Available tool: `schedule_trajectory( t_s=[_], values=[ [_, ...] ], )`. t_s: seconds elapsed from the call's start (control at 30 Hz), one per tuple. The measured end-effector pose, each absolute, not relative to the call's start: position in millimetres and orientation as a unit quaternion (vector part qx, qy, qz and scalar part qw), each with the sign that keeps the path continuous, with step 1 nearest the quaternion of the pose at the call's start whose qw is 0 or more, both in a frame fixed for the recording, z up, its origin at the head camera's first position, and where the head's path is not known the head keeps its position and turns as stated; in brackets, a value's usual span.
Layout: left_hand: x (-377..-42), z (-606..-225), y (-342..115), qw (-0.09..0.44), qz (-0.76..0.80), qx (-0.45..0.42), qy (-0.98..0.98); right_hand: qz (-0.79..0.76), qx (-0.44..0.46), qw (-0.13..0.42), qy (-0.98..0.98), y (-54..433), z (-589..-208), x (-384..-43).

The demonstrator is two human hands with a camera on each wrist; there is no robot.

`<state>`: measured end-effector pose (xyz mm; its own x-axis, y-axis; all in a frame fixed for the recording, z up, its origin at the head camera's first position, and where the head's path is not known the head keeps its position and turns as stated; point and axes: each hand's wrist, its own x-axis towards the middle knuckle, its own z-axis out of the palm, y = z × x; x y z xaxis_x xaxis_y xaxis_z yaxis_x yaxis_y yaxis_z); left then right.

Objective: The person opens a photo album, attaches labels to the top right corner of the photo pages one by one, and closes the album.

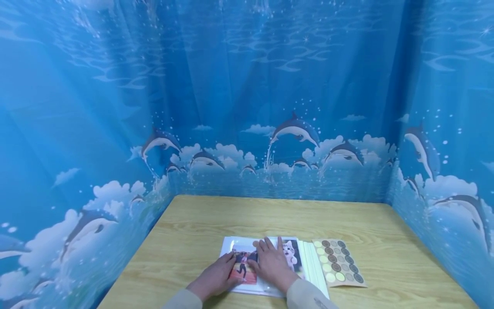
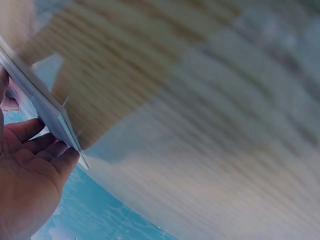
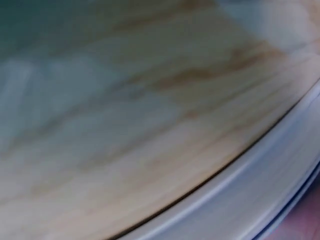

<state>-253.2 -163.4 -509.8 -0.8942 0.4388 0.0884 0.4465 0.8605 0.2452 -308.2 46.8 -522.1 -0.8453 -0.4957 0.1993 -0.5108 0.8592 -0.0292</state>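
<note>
A white photo album (image 1: 251, 289) lies on the table before me. A photo of a runner (image 1: 242, 271) is on its left part, and a photo of a kitten (image 1: 290, 255) shows at its right. My left hand (image 1: 216, 277) rests at the runner photo's left edge, thumb toward me. In the left wrist view, its fingers (image 2: 65, 160) touch the album's edge and look fairly straight. My right hand (image 1: 272, 262) lies with extended fingers on the page between the two photos, partly covering both. Mostly tabletop and a blurred pale edge (image 3: 215, 195) fill the right wrist view.
A sheet of round stickers (image 1: 340, 262) in yellow, brown and grey lies right of the album on the wood-grain table (image 1: 216, 216). A blue curtain (image 1: 239, 98) with dolphins surrounds the table at the back and both sides.
</note>
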Motion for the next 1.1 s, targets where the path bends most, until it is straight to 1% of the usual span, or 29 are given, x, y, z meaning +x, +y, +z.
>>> schedule_trajectory(
  t_s=[0.23, 0.67, 1.1],
  values=[
    [-256, -509, -163, 0.016, -0.130, -0.230, -0.964, 0.052, 0.248, 0.096, -0.962, 45, -521, -316],
    [-256, -509, -163, 0.004, -0.126, -0.221, -0.967, 0.059, 0.240, 0.080, -0.966, 35, -528, -327],
    [-253, -507, -164, 0.013, -0.135, -0.233, -0.963, 0.020, 0.250, 0.080, -0.965, 31, -527, -318]
  ],
)
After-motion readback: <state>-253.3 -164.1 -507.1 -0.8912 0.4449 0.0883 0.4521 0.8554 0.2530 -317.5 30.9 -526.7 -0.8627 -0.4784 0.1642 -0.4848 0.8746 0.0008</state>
